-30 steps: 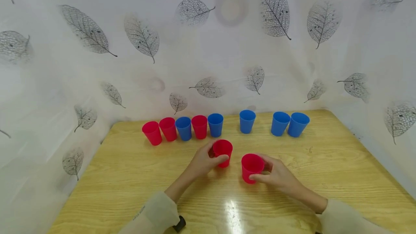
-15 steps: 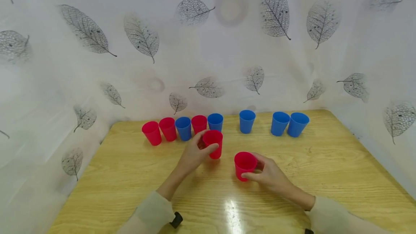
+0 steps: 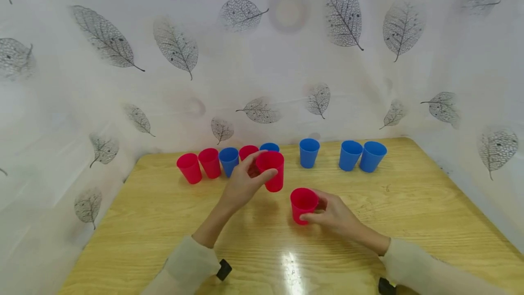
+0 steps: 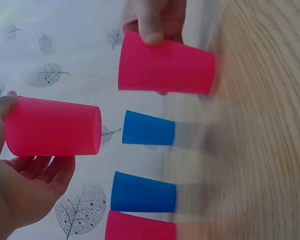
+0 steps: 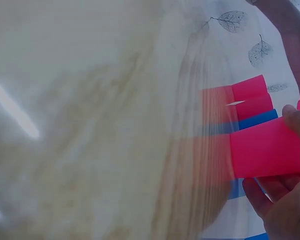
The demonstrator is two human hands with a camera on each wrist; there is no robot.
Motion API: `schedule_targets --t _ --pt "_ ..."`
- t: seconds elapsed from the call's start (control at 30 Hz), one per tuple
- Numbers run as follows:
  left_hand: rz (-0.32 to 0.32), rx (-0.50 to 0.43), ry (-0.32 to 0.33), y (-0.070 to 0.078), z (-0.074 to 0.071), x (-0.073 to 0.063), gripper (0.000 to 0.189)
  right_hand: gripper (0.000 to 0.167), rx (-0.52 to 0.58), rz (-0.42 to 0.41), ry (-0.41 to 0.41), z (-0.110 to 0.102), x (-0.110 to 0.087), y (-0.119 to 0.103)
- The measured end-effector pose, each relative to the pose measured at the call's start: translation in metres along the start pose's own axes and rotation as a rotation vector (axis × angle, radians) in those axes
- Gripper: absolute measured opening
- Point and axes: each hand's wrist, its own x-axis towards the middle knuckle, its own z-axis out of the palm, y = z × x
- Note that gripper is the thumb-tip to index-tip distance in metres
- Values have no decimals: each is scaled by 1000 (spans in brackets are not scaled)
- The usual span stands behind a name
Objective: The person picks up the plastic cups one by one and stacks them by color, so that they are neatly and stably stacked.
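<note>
My left hand grips a red plastic cup by its side, thumb in front. That cup is upright and raised off the tabletop, and in the left wrist view its whole side stands clear of the table. Lower and to the right, my right hand holds a second red cup, upright with its mouth up. In the right wrist view the base of this cup is right at the table surface. Partly covered behind the left cup are a red cup and a blue cup of the back row.
Along the back of the wooden table, two red cups and a blue cup stand at the left. Further right are a lone blue cup and a close blue pair. A leaf-patterned curtain hangs behind.
My left hand has carried its red cup left, then upward and toward the back row. My right hand has shifted left and slightly away from me with its cup.
</note>
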Motion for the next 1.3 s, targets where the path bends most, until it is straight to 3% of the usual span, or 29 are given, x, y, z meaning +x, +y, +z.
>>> schedule_targets --t 0.63,0.87,1.3 --pt "61 -58 -129 23 35 2 61 51 -46 2 -29 -3 9 0" --pt "78 -28 -162 18 47 2 61 44 -56 25 -36 -3 9 3" --pt "99 8 -176 1 56 1 57 46 -16 27 -48 -3 8 2"
